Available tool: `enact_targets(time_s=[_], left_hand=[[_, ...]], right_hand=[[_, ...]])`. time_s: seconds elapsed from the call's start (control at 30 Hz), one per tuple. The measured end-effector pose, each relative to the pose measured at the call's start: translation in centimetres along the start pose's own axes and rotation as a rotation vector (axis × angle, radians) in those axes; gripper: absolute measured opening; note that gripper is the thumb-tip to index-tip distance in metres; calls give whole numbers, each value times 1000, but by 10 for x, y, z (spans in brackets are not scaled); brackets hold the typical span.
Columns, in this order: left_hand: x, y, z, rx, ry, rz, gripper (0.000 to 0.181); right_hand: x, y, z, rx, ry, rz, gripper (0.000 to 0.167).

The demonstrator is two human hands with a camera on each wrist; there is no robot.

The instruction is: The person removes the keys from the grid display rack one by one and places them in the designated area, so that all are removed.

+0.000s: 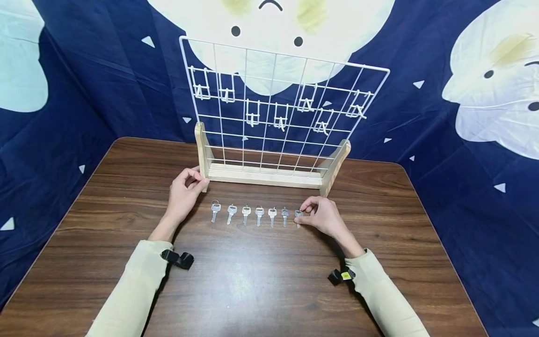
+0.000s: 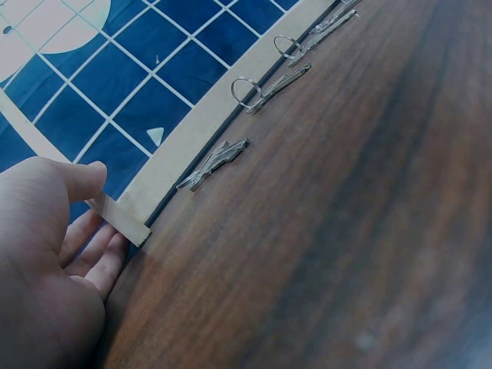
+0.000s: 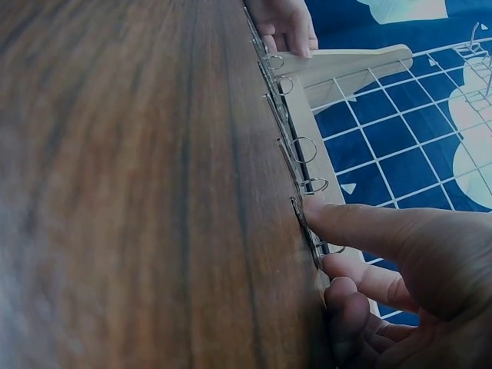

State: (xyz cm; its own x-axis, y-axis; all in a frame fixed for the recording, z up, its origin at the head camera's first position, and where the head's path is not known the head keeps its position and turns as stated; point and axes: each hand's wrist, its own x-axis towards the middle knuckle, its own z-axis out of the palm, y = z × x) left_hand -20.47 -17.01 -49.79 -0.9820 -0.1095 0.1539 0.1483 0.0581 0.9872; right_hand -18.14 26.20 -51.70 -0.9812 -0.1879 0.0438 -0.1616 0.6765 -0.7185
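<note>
Several silver keys (image 1: 258, 213), most with a visible ring, lie in a row on the table in front of a white wire grid rack (image 1: 273, 98) on a wooden stand (image 1: 265, 177). My left hand (image 1: 184, 193) grips the front of the stand's left foot, thumb on one side and fingers on the other, as the left wrist view shows. At the row's right end, my right hand (image 1: 323, 216) pinches the last key (image 1: 298, 214) between thumb and fingers. That key still looks flat at table level, its lower part partly covered by the thumb.
White hooks (image 1: 280, 119) hang on the grid at differing heights, each with a small frame. A brown wooden table (image 1: 236, 281) extends around the stand. Behind it hangs a dark blue cloth (image 1: 126, 84) with white cloud shapes. Each wrist wears a black strap.
</note>
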Motion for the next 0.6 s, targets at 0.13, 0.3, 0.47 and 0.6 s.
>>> enact_targets(time_s=[0.13, 0.3, 0.47, 0.6], left_hand=[[0, 0, 0, 6, 0, -1, 20], [-1, 0, 0, 7, 0, -2, 19], [0, 0, 1, 2, 1, -2, 17], [1, -1, 1, 2, -3, 4, 20]], right_hand=[[6, 15, 5, -13, -9, 22, 35], [8, 21, 6, -8, -1, 8, 36], [7, 21, 4, -2, -5, 2, 37], [5, 17, 1, 8, -5, -26, 39]])
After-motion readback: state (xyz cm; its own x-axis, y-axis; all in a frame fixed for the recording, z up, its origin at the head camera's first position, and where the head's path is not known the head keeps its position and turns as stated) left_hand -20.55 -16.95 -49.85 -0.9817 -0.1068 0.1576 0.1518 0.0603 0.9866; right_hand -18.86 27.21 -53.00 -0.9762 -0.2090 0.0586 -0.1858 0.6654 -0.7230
